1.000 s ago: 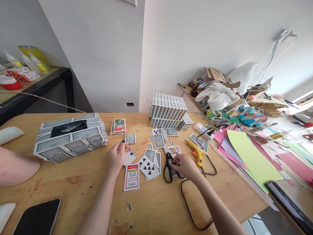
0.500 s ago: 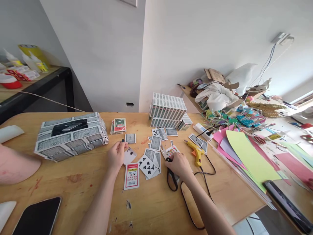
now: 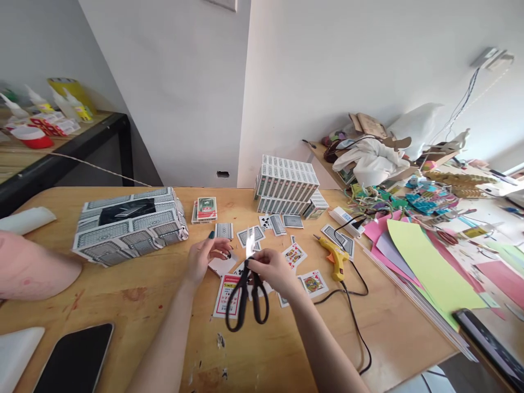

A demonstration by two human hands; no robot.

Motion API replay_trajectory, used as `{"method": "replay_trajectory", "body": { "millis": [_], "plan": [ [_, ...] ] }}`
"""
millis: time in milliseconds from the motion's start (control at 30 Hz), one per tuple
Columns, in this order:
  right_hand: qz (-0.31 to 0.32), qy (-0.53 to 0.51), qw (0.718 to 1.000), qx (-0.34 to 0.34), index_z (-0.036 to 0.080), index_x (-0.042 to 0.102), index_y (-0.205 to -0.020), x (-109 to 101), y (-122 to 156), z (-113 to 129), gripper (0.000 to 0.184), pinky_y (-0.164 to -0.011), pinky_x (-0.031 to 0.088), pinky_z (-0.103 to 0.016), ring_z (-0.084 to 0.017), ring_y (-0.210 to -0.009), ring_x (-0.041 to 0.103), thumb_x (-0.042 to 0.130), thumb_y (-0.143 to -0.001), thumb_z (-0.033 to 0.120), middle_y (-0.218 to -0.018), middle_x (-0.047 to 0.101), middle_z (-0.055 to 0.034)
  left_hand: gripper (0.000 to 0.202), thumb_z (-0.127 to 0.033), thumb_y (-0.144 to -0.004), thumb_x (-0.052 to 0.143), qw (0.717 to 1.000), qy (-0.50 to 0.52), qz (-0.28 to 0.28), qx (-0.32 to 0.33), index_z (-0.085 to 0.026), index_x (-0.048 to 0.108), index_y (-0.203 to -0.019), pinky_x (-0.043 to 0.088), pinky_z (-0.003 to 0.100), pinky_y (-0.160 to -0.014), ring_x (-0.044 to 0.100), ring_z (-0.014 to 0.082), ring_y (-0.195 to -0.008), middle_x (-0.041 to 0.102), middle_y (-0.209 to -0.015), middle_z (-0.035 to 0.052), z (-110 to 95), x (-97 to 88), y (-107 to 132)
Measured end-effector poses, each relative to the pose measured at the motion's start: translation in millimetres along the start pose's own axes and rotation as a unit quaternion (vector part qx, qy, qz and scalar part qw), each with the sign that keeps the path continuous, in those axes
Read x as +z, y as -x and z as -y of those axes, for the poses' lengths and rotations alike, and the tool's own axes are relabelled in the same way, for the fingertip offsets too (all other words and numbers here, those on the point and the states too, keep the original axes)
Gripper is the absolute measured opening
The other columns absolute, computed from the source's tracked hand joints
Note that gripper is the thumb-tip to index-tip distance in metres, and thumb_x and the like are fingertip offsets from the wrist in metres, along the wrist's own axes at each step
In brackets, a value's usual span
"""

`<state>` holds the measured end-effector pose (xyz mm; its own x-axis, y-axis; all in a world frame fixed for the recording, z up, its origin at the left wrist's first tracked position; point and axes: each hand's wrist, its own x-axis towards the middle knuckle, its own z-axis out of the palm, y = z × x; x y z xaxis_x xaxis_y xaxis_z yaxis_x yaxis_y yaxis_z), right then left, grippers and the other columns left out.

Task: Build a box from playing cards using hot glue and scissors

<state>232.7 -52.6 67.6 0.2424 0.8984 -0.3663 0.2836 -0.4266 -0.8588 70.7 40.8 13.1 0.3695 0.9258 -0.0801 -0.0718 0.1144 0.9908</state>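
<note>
In the head view, my right hand [image 3: 273,268] grips a pair of scissors [image 3: 241,305] near the pivot. Its black handle loops hang toward me and the bright blades point away. My left hand [image 3: 203,257] is beside it, fingers loosely bent and apart, at a white-faced playing card [image 3: 223,266]. Whether the fingertips touch that card cannot be told. A red-and-white printed card [image 3: 224,300] lies just below, partly behind the scissors. Face cards [image 3: 293,255] and patterned card backs [image 3: 250,236] are scattered around my hands.
A card-covered box [image 3: 131,229] stands left, card decks [image 3: 207,208] behind. Stacked card boxes [image 3: 286,185] sit at the back. A yellow glue gun [image 3: 334,256] with its black cord lies right, beside coloured paper [image 3: 426,267]. A phone [image 3: 76,360] lies front left; another person's arm [image 3: 36,267] rests nearby.
My right hand has picked the scissors up from the table and moved left with them. The fingers of my left hand have loosened from a pinch. The view has shifted slightly.
</note>
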Motion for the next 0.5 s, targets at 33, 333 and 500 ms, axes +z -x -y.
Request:
{"method": "replay_trajectory", "body": {
  "millis": [33,333,500],
  "plan": [
    [0.002,-0.021,1.000,-0.010,0.015,0.059,-0.071,13.2,-2.9,2.7,0.016,-0.046,0.038,-0.019,-0.012,-0.053,0.058,0.058,-0.066,0.030,-0.061,0.064,-0.0008,0.058,-0.058,-0.079,0.037,0.999,-0.004,0.040,-0.008,-0.009,0.066,-0.084,0.050,0.033,-0.063,0.063,0.0217,-0.073,0.067,-0.080,0.0139,-3.5,-1.7,2.1],
    [-0.001,0.056,0.993,-0.106,0.019,0.066,-0.083,35.6,1.3,-6.0,0.016,-0.068,0.047,-0.025,-0.016,-0.074,0.063,0.058,-0.071,0.027,-0.081,0.069,-0.0028,0.036,-0.050,-0.062,0.063,0.987,-0.107,0.042,-0.116,-0.015,0.068,-0.070,0.050,0.031,-0.062,0.064,0.0219,-0.066,0.068,-0.065,0.0053,-28.9,-28.5,23.0],
    [-0.240,0.254,0.937,-0.014,0.017,0.060,-0.102,-62.5,-15.0,-47.9,0.040,-0.083,0.043,-0.033,-0.025,-0.098,0.057,0.065,-0.066,0.035,-0.110,0.057,-0.0112,0.030,-0.049,-0.055,0.066,0.952,-0.280,-0.076,-0.096,-0.019,0.064,-0.053,0.043,0.025,-0.050,0.059,0.0173,-0.049,0.064,-0.052,0.0013,-28.1,-74.1,26.0]
  ]
}}
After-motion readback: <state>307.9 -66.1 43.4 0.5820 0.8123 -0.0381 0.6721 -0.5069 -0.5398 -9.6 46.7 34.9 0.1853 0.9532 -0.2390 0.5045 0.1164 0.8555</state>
